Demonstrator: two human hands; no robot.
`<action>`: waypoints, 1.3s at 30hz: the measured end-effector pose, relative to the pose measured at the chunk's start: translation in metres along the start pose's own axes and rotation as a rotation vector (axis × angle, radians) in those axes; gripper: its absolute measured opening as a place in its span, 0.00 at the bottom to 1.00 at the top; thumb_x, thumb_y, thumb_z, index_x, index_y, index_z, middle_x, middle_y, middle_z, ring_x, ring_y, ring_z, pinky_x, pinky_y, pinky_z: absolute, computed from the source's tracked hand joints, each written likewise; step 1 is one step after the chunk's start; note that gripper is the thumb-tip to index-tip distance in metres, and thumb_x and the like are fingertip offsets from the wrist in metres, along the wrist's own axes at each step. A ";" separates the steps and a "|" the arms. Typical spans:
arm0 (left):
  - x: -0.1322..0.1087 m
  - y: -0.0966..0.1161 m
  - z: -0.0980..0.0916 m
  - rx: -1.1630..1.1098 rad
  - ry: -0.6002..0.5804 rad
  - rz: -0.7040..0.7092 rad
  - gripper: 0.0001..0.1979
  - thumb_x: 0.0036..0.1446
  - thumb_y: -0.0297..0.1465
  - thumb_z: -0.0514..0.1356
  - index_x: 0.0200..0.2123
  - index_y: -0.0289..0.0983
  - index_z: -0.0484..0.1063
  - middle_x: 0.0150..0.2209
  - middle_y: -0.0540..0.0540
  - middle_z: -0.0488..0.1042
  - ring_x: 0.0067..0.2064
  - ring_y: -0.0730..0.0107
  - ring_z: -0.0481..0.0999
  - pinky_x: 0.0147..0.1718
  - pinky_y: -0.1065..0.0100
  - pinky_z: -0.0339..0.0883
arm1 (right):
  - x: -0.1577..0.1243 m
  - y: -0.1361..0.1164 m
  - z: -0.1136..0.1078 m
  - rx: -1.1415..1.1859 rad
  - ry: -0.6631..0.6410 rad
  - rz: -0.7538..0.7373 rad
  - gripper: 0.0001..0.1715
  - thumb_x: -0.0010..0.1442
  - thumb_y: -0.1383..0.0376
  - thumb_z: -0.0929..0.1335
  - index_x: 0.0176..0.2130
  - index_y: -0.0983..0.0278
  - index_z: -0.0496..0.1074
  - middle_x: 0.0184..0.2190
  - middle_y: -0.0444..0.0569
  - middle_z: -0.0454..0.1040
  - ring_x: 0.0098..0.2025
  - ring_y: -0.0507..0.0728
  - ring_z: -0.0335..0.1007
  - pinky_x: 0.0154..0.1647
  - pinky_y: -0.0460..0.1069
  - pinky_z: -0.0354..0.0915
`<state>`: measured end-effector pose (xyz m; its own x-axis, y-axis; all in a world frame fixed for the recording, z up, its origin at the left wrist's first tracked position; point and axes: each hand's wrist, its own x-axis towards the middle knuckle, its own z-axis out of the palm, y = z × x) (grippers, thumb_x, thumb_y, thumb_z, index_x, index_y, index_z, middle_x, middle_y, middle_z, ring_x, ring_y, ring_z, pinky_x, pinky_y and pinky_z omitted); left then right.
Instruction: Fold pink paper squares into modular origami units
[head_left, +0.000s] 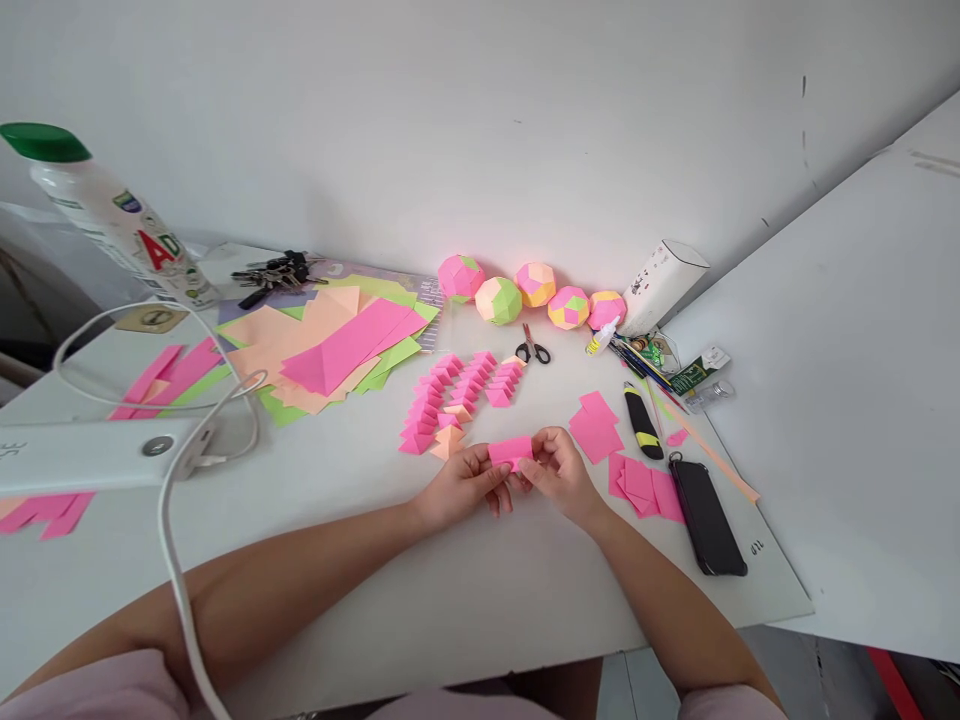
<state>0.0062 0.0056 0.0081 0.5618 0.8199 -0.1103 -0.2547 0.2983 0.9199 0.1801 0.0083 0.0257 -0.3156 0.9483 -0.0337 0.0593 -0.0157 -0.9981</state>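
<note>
Both hands on one small pink paper rectangle [511, 452], over the white bench [480, 610].
Left hand [461, 487] pinches its left end, right hand [559, 472] its right end; fingers closed on the paper. Right of them: flat loose pink paper pieces [637, 487], nearest ones against a black phone [709, 515]. Just beyond the hands: three rows of folded pink paper units [472, 385], some peach. Past those, black-handled scissors [527, 348], then five faceted multicoloured paper balls [535, 285] near the white wall [450, 120].
</note>
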 end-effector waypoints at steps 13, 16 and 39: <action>0.000 0.000 0.002 0.037 0.010 -0.028 0.18 0.54 0.44 0.57 0.31 0.32 0.68 0.30 0.42 0.76 0.24 0.71 0.75 0.20 0.71 0.67 | 0.000 0.000 -0.002 -0.047 -0.053 0.116 0.16 0.55 0.55 0.67 0.27 0.66 0.67 0.21 0.43 0.69 0.22 0.49 0.64 0.23 0.45 0.64; -0.001 0.002 0.003 0.075 0.012 -0.050 0.18 0.53 0.44 0.57 0.29 0.32 0.68 0.25 0.45 0.75 0.22 0.72 0.74 0.19 0.72 0.67 | 0.000 0.001 -0.002 -0.081 -0.035 0.118 0.16 0.54 0.55 0.68 0.25 0.65 0.67 0.19 0.42 0.68 0.20 0.49 0.64 0.21 0.45 0.63; -0.003 0.002 0.001 0.162 -0.041 -0.085 0.19 0.56 0.43 0.54 0.25 0.33 0.70 0.20 0.47 0.72 0.20 0.75 0.71 0.19 0.73 0.66 | -0.003 -0.003 -0.001 -0.116 -0.038 0.159 0.16 0.54 0.57 0.68 0.23 0.65 0.65 0.15 0.40 0.66 0.18 0.48 0.62 0.20 0.44 0.61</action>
<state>0.0043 0.0033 0.0109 0.6082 0.7735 -0.1780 -0.0764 0.2803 0.9569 0.1821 0.0059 0.0293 -0.3292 0.9240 -0.1945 0.2193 -0.1255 -0.9675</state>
